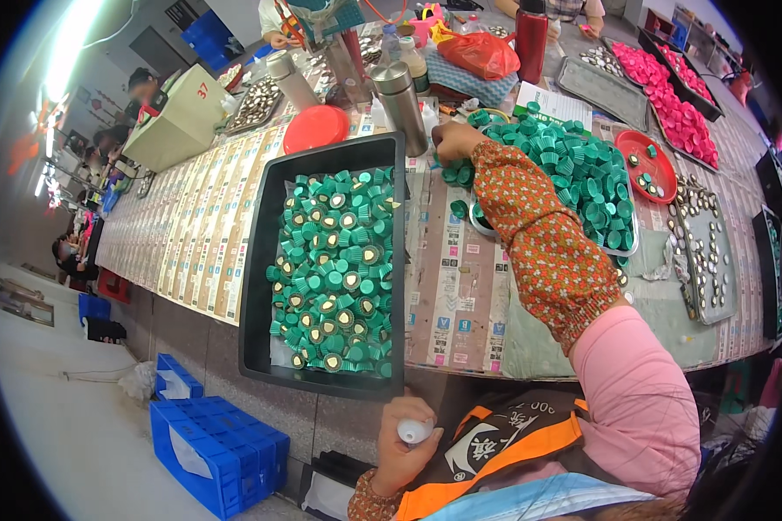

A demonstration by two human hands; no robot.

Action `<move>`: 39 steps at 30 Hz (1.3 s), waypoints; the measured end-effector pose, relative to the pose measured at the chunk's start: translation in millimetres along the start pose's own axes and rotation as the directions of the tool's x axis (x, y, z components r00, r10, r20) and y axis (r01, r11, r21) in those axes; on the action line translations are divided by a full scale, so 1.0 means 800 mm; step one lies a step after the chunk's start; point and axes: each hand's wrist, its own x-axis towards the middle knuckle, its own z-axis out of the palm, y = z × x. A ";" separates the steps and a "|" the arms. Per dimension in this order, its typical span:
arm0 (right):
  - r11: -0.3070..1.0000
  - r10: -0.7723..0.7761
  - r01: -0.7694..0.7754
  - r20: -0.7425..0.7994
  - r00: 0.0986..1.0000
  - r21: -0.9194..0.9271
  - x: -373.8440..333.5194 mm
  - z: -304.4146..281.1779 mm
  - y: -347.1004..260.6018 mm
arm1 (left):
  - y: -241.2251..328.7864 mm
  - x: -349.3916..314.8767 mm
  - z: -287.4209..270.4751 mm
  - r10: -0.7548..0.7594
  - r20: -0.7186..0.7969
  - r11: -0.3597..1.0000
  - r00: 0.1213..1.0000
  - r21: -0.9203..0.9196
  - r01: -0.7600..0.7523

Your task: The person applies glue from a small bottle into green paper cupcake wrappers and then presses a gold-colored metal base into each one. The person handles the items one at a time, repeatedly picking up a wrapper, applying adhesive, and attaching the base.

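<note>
My left hand [398,450], low in front of my apron, is wrapped round a white squeeze bottle [416,431] with its pointed tip facing up. My right arm, in a floral sleeve cover, stretches across the table. At its end my right hand [457,142] is closed at the left edge of a heaped pile of green fluted cups [573,165]; whatever its fingertips pinch is hidden. To the left, a black tray [259,260] holds many green cups, several with a pale, dark-rimmed round piece on them.
Steel flasks [400,104] and a red lid [316,128] stand beyond the black tray. On the right are a red dish [626,139], a metal tray [721,300] with small round pieces, and pink cups [660,95]. Blue crates [222,451] sit on the floor at left. People work farther back.
</note>
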 end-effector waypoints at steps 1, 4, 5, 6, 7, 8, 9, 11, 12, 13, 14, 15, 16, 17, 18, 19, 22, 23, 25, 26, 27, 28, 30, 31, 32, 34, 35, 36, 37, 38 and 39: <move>0.997 -0.058 0.062 0.082 0.995 -0.048 -0.007 -0.003 0.000 | 0.000 0.000 0.000 0.001 0.002 1.000 1.000 0.008 -0.001; 0.985 -0.156 0.164 0.127 0.980 -0.056 -0.046 0.004 -0.024 | -0.001 -0.003 -0.001 0.001 -0.003 0.999 1.000 0.034 -0.001; 0.981 -0.158 0.175 0.179 0.971 -0.085 -0.064 0.003 -0.039 | -0.002 -0.006 -0.001 0.002 -0.015 0.999 1.000 0.046 -0.002; 0.964 -0.192 0.216 0.158 0.969 -0.153 -0.085 0.001 -0.055 | -0.001 -0.008 -0.002 0.005 -0.019 0.999 1.000 0.054 -0.004; 0.943 -0.224 0.251 0.138 0.965 -0.220 -0.105 0.001 -0.066 | 0.001 -0.008 -0.001 0.001 -0.019 0.999 1.000 0.047 0.000; 0.915 -0.259 0.283 0.121 0.958 -0.286 -0.119 0.002 -0.074 | 0.004 -0.007 0.000 -0.003 -0.020 0.999 1.000 0.040 0.004; 0.885 -0.304 0.324 0.112 0.946 -0.333 -0.130 0.003 -0.076 | 0.006 -0.006 0.001 -0.009 -0.014 0.999 1.000 0.031 0.010; 0.853 -0.360 0.387 0.142 0.922 -0.350 -0.146 0.013 -0.085 | 0.001 -0.009 0.002 0.005 -0.011 1.000 1.000 0.028 -0.004; 0.836 -0.384 0.414 0.155 0.910 -0.361 -0.155 0.016 -0.089 | -0.002 -0.009 0.002 0.016 -0.007 1.000 1.000 0.024 -0.015; 0.809 -0.398 0.422 0.147 0.906 -0.409 -0.166 0.023 -0.095 | -0.005 -0.009 0.000 0.026 0.002 0.998 1.000 0.052 -0.026; 0.809 -0.369 0.405 0.167 0.914 -0.426 -0.174 0.027 -0.100 | -0.008 -0.009 -0.002 0.037 0.010 0.996 0.999 0.081 -0.038; 0.809 -0.343 0.392 0.189 0.920 -0.438 -0.184 0.033 -0.107 | -0.009 -0.013 -0.002 0.044 0.015 0.993 0.999 0.112 -0.046; 0.808 -0.317 0.379 0.211 0.925 -0.450 -0.196 0.039 -0.110 | -0.005 -0.014 0.002 0.021 -0.006 0.996 1.000 0.090 -0.021; 0.790 -0.444 0.393 0.002 0.896 -0.470 -0.209 0.055 -0.102 | 0.001 -0.014 0.008 -0.002 -0.025 0.998 1.000 0.068 0.004; 0.793 -0.464 0.388 -0.054 0.884 -0.469 -0.219 0.061 -0.097 | 0.005 -0.013 0.013 -0.029 -0.039 0.999 0.999 0.041 0.030; 0.797 -0.481 0.381 -0.111 0.870 -0.469 -0.229 0.066 -0.090 | 0.005 -0.013 0.016 -0.028 -0.031 0.999 0.999 0.037 0.029; 0.838 -0.497 0.390 -0.240 0.834 -0.380 -0.279 0.056 -0.091 | 0.005 -0.016 0.023 -0.025 -0.014 0.999 1.000 0.045 0.025; 0.861 -0.467 0.377 -0.238 0.852 -0.342 -0.301 0.045 -0.094 | 0.004 -0.016 0.025 -0.018 0.001 0.998 1.000 0.053 0.018; 0.897 -0.430 0.361 -0.318 0.845 -0.253 -0.352 0.034 -0.087 | 0.001 -0.013 0.035 0.009 0.059 0.994 0.998 0.105 -0.015; 0.910 -0.415 0.378 -0.389 0.823 -0.172 -0.377 0.031 -0.085 | 0.001 -0.009 0.040 0.015 0.062 0.995 0.998 0.093 -0.020; 0.922 -0.375 0.376 -0.454 0.809 -0.092 -0.408 0.027 -0.079 | -0.001 -0.006 0.048 0.008 0.079 0.997 0.997 0.071 -0.014; 0.923 -0.336 0.383 -0.516 0.788 -0.015 -0.436 0.026 -0.075 | -0.004 -0.005 0.057 0.004 0.086 0.999 0.996 0.052 -0.009; 0.913 -0.223 0.369 -0.542 0.810 0.175 -0.488 0.024 -0.059 | -0.003 -0.002 0.076 -0.002 0.102 1.000 0.995 0.018 0.000; 0.905 -0.183 0.357 -0.545 0.818 0.232 -0.511 0.022 -0.044 | -0.002 0.003 0.085 0.011 0.117 1.000 0.993 0.003 -0.012; 0.893 -0.144 0.346 -0.546 0.826 0.288 -0.534 0.022 -0.029 | -0.003 0.006 0.093 0.024 0.130 1.000 0.991 -0.013 -0.023; 0.926 0.008 0.232 -0.629 0.777 0.299 -0.575 0.013 0.009 | -0.003 0.010 0.109 -0.017 0.174 1.000 0.985 -0.016 0.020; 0.942 0.081 0.158 -0.655 0.751 0.297 -0.596 0.008 0.029 | 0.000 0.012 0.119 -0.041 0.192 0.999 0.981 -0.016 0.045; 0.922 0.215 0.073 -0.660 0.720 0.380 -0.617 0.005 0.048 | 0.001 0.015 0.126 -0.065 0.210 0.997 0.976 -0.020 0.071; 0.919 0.271 0.027 -0.679 0.683 0.394 -0.633 0.002 0.071 | -0.007 0.020 0.130 -0.039 0.253 0.998 0.967 -0.036 0.050; 0.879 0.373 -0.031 -0.647 0.665 0.475 -0.647 0.001 0.088 | -0.008 0.021 0.138 -0.048 0.277 0.997 0.960 -0.047 0.063; 0.865 0.417 -0.080 -0.620 0.664 0.496 -0.663 -0.001 0.105 | -0.006 0.023 0.149 -0.058 0.302 0.996 0.951 -0.044 0.075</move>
